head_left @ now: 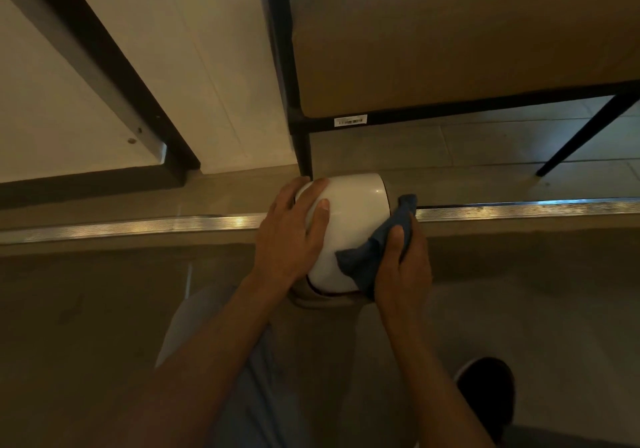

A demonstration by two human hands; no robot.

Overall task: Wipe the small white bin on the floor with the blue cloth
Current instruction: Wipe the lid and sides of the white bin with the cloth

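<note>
So the small white bin (346, 226) was tipped up off the floor and held between both hands, right over the metal threshold strip (519, 210), just in front of the black leg of a metal-framed table (301, 149); the left hand (294, 236) was spread flat against the bin's left side, fingers fairly straight and wide, more bracing it than grabbing it; the right hand (403, 267) had the blue cloth (370, 257) bunched up under its curled fingers and thumb, pressed onto the bin's right side; a bit of the cloth stuck out past the fingers at the top. There was a barcode sticker (350, 121) on the table frame, and a dark shoe (485, 395) down at the bottom right on the tiled floor (519, 309).
</note>
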